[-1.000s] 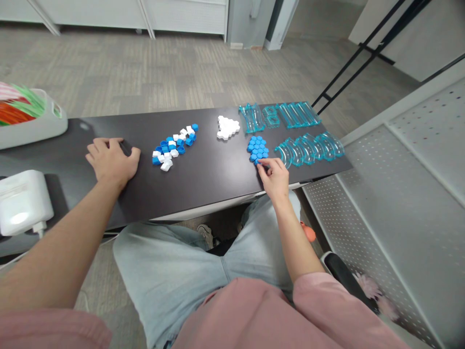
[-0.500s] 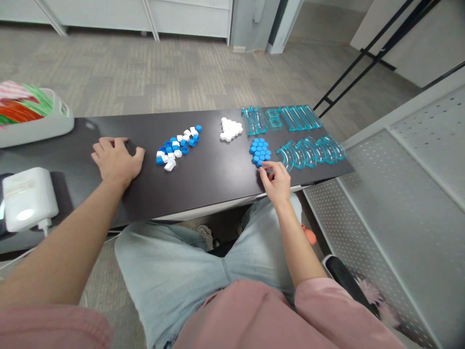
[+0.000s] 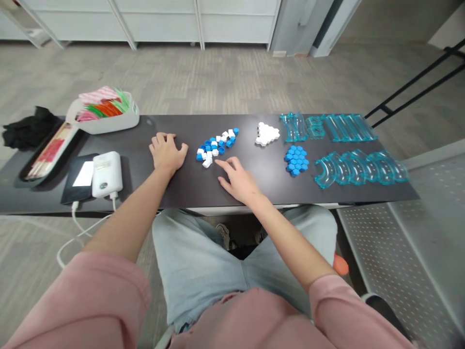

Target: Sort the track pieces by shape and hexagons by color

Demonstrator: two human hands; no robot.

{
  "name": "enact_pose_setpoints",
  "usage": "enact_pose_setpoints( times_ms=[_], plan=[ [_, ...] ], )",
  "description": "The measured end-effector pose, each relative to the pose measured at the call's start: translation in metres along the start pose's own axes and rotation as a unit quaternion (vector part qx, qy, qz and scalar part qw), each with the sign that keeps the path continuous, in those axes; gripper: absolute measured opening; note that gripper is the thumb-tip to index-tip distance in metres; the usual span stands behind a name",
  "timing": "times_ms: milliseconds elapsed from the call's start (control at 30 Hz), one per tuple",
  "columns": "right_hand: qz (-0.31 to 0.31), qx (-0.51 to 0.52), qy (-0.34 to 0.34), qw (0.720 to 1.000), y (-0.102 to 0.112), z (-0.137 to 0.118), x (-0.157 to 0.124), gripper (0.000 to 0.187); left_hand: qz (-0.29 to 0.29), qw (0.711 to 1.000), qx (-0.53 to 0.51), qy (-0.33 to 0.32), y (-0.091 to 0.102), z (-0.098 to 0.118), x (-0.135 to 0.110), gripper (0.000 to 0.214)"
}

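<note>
So, right hand (image 3: 238, 182) near blue-and-white pieces (image 3: 214, 145), left hand (image 3: 167, 154) on table (image 3: 196, 191)

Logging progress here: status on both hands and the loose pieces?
Left hand spread on dark, flat tabletop; right hand open, beside piled small, faceted blue and white pieces; no obstruction visible between them.

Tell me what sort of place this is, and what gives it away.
Probably an office or indoor workroom: grey, carpet-like flooring, white panelled units along the far side, and a long dark table with small blue pieces grouped on it.
</note>
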State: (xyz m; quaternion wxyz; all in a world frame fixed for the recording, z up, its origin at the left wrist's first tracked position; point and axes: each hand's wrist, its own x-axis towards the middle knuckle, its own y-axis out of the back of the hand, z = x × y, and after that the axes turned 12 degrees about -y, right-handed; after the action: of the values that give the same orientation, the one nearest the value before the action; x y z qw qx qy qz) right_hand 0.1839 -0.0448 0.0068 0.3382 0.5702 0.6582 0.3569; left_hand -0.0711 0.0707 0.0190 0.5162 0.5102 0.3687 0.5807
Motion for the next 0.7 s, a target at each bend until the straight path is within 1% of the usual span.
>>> enact_pose_setpoints(
  times_ms=[67, 167, 300, 433, 567, 700],
  plan=[
    [0.0, -0.014, 0.022, 1.0, -0.009, -0.016, 0.017, 0.063, -0.002, 1.0, 0.001, -0.002, 0.0, 0.0, 0.0, 0.067],
    [0.014, -0.016, 0.051, 0.998, -0.021, -0.025, 0.032, 0.053, -0.004, 1.0, -0.001, -0.002, 0.001, 0.0, 0.0, 0.068],
    [0.029, 0.0, 0.081, 0.996, -0.027, -0.021, 0.033, 0.034, -0.001, 1.0, -0.003, -0.001, 0.0, 0.0, 0.0, 0.068],
    [0.024, 0.007, 0.087, 0.996, -0.022, -0.016, 0.027, 0.024, -0.002, 1.0, -0.006, -0.002, 0.0, 0.001, -0.001, 0.069],
    [0.035, 0.015, 0.065, 0.997, -0.014, -0.004, 0.02, 0.021, -0.002, 1.0, -0.009, -0.002, 0.001, 0.002, -0.001, 0.069],
    [0.079, 0.029, 0.037, 0.996, 0.001, 0.026, 0.021, 0.02, -0.001, 1.0, -0.01, -0.002, 0.001, 0.002, 0.0, 0.069]
  ],
)
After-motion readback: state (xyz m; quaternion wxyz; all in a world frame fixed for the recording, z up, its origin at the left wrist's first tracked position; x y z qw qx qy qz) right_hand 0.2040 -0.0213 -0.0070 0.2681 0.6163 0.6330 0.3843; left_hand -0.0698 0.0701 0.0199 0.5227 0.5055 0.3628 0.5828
